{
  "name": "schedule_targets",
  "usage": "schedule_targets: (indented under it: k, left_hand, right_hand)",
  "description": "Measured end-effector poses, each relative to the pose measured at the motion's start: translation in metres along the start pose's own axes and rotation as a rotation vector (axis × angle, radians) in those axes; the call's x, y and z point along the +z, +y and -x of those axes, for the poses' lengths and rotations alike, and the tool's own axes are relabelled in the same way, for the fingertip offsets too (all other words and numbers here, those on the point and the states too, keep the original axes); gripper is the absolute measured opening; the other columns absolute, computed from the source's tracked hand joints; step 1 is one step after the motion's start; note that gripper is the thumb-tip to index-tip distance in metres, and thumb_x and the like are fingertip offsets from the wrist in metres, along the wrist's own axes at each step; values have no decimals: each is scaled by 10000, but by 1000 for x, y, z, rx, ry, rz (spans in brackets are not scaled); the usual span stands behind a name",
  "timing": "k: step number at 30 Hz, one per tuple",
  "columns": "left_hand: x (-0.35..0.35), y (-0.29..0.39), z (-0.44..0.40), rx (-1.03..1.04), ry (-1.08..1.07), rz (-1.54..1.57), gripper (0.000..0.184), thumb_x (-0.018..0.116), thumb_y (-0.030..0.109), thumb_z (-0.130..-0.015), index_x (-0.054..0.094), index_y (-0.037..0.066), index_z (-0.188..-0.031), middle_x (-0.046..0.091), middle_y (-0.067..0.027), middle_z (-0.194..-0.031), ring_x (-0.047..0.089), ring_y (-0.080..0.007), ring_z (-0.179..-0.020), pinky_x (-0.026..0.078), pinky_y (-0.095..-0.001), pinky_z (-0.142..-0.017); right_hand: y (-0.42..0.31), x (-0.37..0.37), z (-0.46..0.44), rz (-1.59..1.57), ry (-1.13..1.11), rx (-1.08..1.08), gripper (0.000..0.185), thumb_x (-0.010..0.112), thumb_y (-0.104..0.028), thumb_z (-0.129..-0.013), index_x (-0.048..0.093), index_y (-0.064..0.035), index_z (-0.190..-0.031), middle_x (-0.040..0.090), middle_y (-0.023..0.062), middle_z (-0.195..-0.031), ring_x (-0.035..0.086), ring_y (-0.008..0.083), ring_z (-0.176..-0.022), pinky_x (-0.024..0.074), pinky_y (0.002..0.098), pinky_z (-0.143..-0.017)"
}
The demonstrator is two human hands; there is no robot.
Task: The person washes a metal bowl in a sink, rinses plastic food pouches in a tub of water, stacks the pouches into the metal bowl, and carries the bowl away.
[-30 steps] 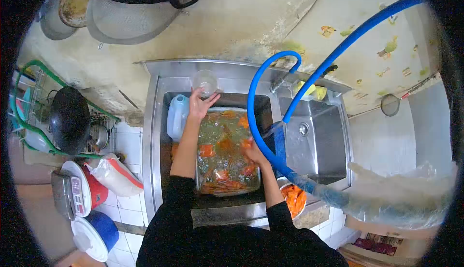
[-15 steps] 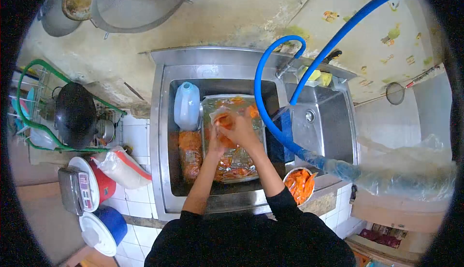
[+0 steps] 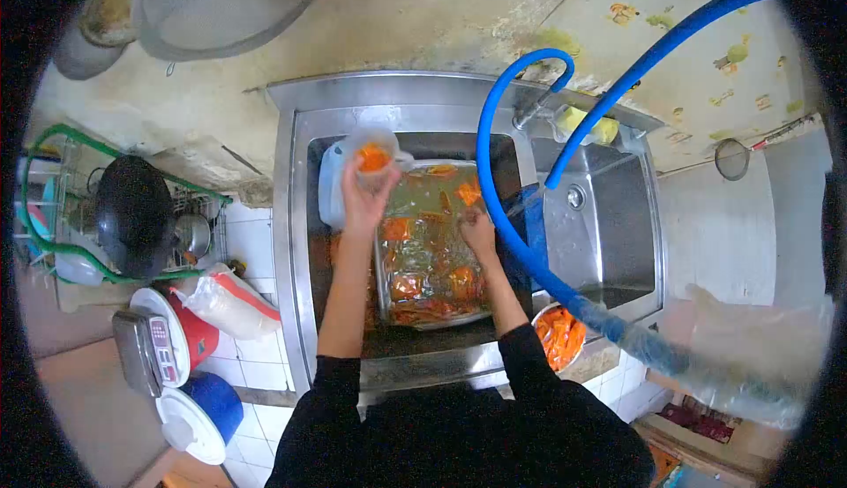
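Note:
Raised over the upper left of the sink (image 3: 300,250), my left hand (image 3: 363,201) is closed around a translucent plastic cup (image 3: 388,146) with orange contents (image 3: 373,157). My right hand (image 3: 477,230) is low over the right side of a metal tray (image 3: 432,322), fingers curled; whatever is in them is hidden. Just above those fingers lies an orange piece (image 3: 468,191). The tray holds shiny liquid and several orange pieces (image 3: 406,286). A pale blue plastic jug (image 3: 330,195) stands behind my left hand, partly covered by it.
A blue hose (image 3: 486,170) loops across the sink between the two basins. The second basin (image 3: 573,241) is on the right. A bowl of orange strips (image 3: 559,338) sits at the front right edge. At left are a dish rack (image 3: 106,139) with a black wok (image 3: 134,214) and a scale (image 3: 146,347).
My hands were together over the tray and have parted. The left has lifted the cup up and left toward the jug; the right has moved right. The view has shifted slightly.

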State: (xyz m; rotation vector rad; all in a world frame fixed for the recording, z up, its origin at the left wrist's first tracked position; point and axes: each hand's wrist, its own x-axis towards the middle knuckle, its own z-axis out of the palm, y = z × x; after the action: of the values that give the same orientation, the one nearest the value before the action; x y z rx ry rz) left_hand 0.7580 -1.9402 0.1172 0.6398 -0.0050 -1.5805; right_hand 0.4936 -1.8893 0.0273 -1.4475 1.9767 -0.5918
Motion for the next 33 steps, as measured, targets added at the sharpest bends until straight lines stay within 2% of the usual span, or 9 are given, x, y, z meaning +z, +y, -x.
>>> schedule_targets:
  k: [8, 12, 17, 18, 20, 25, 27, 29, 33]
  left_hand:
    - [45, 60, -90, 77, -35, -30, 526, 623, 283, -789, 438, 75, -1235, 417, -184, -1289, 460, -404, -1146, 462, -525, -962]
    - [25, 60, -126, 46, -55, -70, 588, 627, 358, -834, 380, 92, -1297, 342, -174, -1352, 459, -407, -1158, 466, -537, -948]
    - [47, 33, -76, 124, 163, -129, 626, 587, 465, -874, 355, 131, -1351, 365, -83, -1389, 512, -315, -1129, 470, -452, -946]
    - [45, 22, -58, 146, 276, -189, 651, 581, 485, -875, 336, 134, -1366, 360, -71, -1391, 514, -302, -1126, 461, -449, -953]
    - [1, -13, -34, 188, 191, -312, 657, 584, 490, -872, 345, 129, -1366, 379, -54, -1376, 514, -283, -1124, 465, -433, -915]
    - [-168, -82, 46, -438, 133, -649, 639, 510, 593, -863, 460, 113, -1282, 444, -137, -1307, 520, -266, -928, 449, -447, -828]
    - [-193, -104, 92, -522, 255, -613, 664, 477, 635, -857, 474, 111, -1264, 457, -153, -1288, 507, -267, -891, 447, -474, -818]
    - [-157, -100, 128, -998, 393, 61, 731, 578, 645, -768, 508, 129, -1281, 557, -118, -1248, 530, -340, -1139, 401, -582, -979]
    - [-202, -144, 137, -870, 127, 238, 825, 507, 753, -729, 506, 144, -1287, 546, -136, -1267, 501, -364, -1175, 398, -608, -971]
  right_hand:
    - [14, 77, -115, 414, -143, 67, 897, 636, -668, -687, 285, -345, -1447, 228, 243, -1470, 168, 516, -1344, 211, 510, -1110]
    - [2, 82, -95, 550, -132, 61, 866, 605, -719, -689, 338, -355, -1427, 88, 243, -1526, -47, 438, -1407, 100, 673, -1057]
    - [-23, 92, -89, 410, -481, -45, 1000, 604, -781, -628, 323, -284, -1448, 80, 138, -1559, 1, 369, -1429, 127, 583, -1107]
    - [-3, 112, -86, -236, -539, -151, 1028, 595, -786, -633, 306, -242, -1457, 94, 132, -1558, 38, 360, -1429, 155, 548, -1114]
    - [7, 137, -75, -387, -656, -213, 1005, 600, -752, -646, 309, -232, -1455, 120, 134, -1545, 69, 353, -1415, 173, 536, -1104]
    - [34, 177, -34, -65, -824, -159, 947, 613, -667, -677, 316, -207, -1450, 186, 140, -1511, 146, 336, -1379, 219, 506, -1079]
    - [43, 177, -14, -62, -858, -135, 924, 619, -633, -690, 319, -197, -1448, 212, 142, -1497, 176, 329, -1364, 238, 494, -1069]
    - [55, 172, 8, -62, -884, -107, 902, 624, -599, -703, 321, -186, -1446, 239, 144, -1483, 207, 322, -1350, 256, 482, -1059]
    - [81, 145, 51, -82, -929, -27, 858, 635, -531, -728, 327, -166, -1442, 291, 149, -1456, 268, 308, -1321, 293, 457, -1039]
